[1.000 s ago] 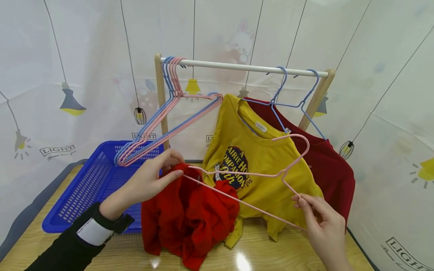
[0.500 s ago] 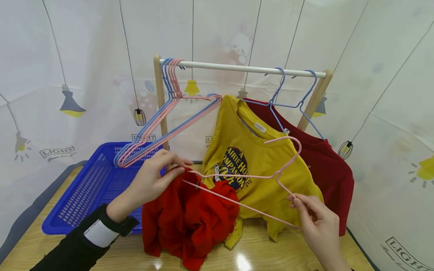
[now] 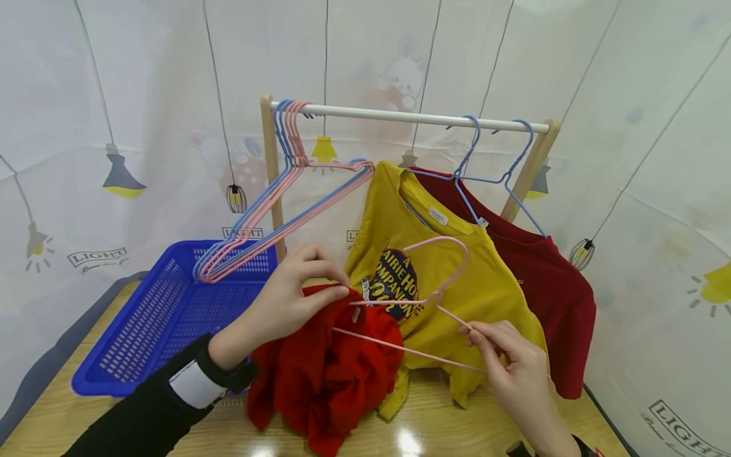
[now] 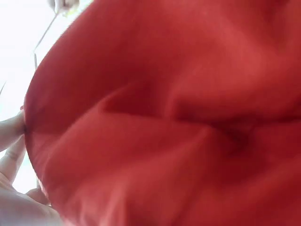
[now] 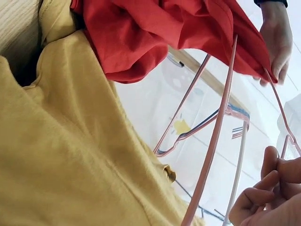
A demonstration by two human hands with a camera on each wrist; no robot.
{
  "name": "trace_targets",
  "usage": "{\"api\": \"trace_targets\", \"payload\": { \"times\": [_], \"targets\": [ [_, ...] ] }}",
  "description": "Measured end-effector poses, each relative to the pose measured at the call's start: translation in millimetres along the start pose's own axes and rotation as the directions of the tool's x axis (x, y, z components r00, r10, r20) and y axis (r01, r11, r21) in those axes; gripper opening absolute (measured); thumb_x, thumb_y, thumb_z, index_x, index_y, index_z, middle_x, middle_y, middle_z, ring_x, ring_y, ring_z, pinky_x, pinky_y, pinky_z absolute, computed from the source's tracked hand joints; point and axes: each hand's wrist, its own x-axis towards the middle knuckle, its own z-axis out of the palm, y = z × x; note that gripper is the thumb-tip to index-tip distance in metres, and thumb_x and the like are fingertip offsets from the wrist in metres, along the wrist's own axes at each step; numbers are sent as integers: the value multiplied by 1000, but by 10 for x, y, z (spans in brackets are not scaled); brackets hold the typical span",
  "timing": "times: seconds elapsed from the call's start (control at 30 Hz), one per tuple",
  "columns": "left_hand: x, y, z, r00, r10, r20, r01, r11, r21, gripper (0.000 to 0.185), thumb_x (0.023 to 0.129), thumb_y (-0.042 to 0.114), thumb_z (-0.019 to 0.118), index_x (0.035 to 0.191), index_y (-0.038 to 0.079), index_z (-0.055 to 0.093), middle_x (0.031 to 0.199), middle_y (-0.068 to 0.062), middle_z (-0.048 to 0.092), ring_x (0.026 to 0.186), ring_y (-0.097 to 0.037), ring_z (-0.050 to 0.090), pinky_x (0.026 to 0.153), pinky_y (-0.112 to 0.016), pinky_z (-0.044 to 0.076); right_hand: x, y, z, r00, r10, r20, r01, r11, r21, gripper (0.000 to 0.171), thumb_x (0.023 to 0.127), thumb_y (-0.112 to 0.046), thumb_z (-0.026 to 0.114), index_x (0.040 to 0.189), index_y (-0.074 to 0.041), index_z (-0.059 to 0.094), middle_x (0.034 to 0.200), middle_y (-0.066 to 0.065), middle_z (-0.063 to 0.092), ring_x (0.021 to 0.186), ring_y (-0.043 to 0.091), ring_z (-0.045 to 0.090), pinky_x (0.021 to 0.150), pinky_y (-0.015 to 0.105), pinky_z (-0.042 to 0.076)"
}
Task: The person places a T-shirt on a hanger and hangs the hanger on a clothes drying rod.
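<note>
My left hand (image 3: 297,298) pinches the edge of a bunched red garment (image 3: 337,381). A pink wire hanger (image 3: 408,349) lies level in front of it, hook up, its left end inside the garment's opening. My right hand (image 3: 511,362) pinches the hanger's right sloping arm between thumb and fingers. In the left wrist view, red cloth (image 4: 141,155) fills most of the picture, with fingers (image 4: 11,155) at its left edge. The right wrist view shows the hanger's long bar (image 5: 217,127) running up into the red cloth (image 5: 136,42).
A white rail (image 3: 388,115) on wooden posts carries several blue and pink hangers (image 3: 251,222) at left. At right, a yellow shirt (image 3: 451,298) and a dark red shirt (image 3: 565,317) hang on blue hangers. A blue basket (image 3: 143,330) stands left on the wooden table (image 3: 422,419).
The pink hanger and my right hand have moved left, so more of the hanger's left end is inside the red garment. My left hand has shifted right with the garment's edge.
</note>
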Motion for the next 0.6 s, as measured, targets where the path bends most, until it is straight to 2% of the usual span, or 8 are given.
{"api": "trace_targets", "payload": {
  "times": [0.13,0.33,0.6],
  "targets": [
    [61,78,101,1000,-1,8,1,1000,-15,11,91,5,78,92,16,79,90,1,52,92,-21,44,79,-41,31,24,-18,92,1000,-19,7,19,1000,12,29,84,22,70,99,-1,78,84,1,72,76,6,62,59,14,46],
    [124,155,214,1000,18,-11,-18,1000,-25,10,90,5,79,90,15,79,87,-1,50,92,-21,42,79,-41,30,25,-31,176,1000,-13,19,12,1000,7,29,84,20,71,98,-4,79,84,2,73,74,8,62,59,14,46],
    [201,246,351,996,71,-45,-72,997,-21,8,89,7,81,88,15,79,87,6,50,91,-19,44,80,-40,29,32,-45,249,1000,-3,17,2,1000,25,28,86,20,70,99,-3,79,85,3,73,76,6,63,59,14,46]
  ]
}}
